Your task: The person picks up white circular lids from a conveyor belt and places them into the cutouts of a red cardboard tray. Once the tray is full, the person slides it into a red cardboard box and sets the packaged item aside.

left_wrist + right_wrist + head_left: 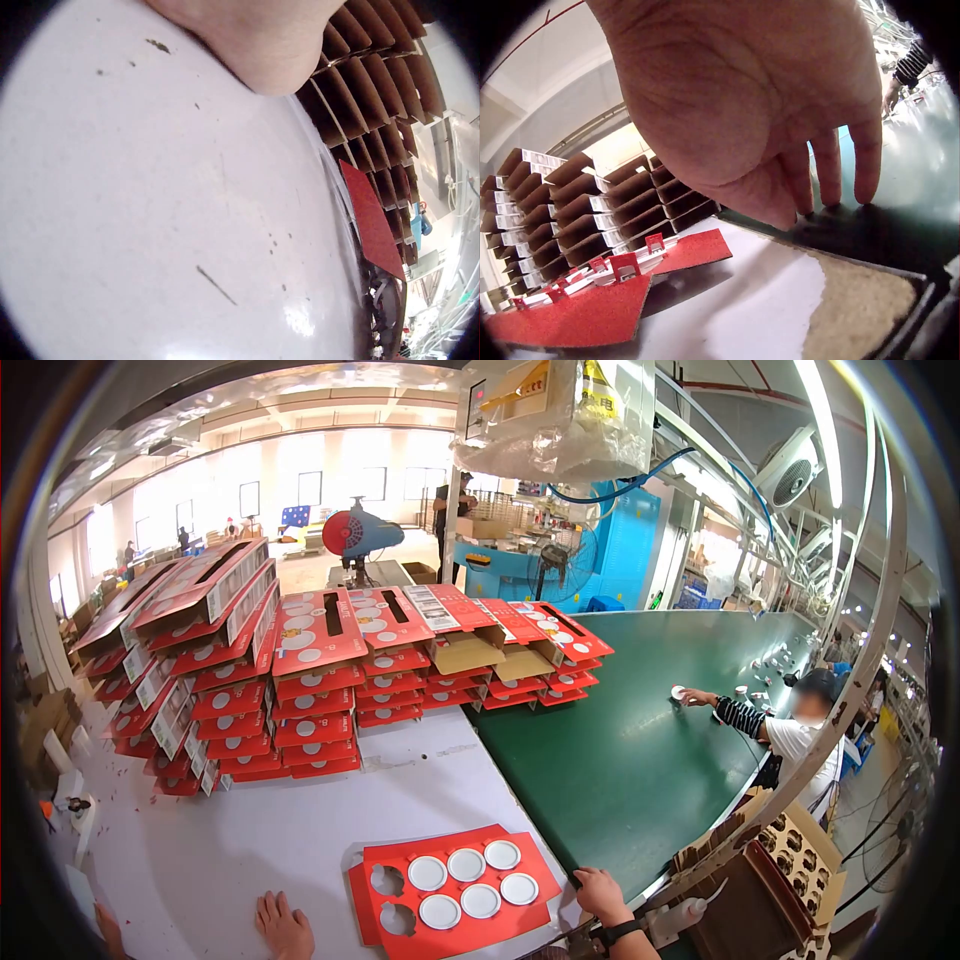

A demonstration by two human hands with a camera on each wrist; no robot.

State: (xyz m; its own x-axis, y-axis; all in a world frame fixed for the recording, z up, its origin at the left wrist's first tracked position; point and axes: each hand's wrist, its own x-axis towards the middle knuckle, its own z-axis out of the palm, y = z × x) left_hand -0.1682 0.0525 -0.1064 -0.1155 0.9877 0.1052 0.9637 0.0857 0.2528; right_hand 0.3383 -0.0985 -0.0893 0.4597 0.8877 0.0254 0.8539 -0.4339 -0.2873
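Note:
My left hand [285,928] rests on the white tabletop, fingers spread and holding nothing; only the heel of that hand [262,45] shows in the left wrist view. To its right lies a red cardboard sheet [378,850] with round cut-outs. Several white round discs [427,873] sit in its cut-outs, and two cut-outs at its left end are bare. My right hand [600,895] is just past the sheet's right corner, at the near edge of the green belt [620,760]. In the right wrist view its fingers [829,176] reach down to the belt, nothing gripped.
Stacks of red printed cartons [320,625] line the far side of the tabletop. Across the belt a person in striped sleeves [740,715] reaches to a small white round piece [678,692]. A squeeze bottle [680,920] and cardboard dividers [800,850] are at the right.

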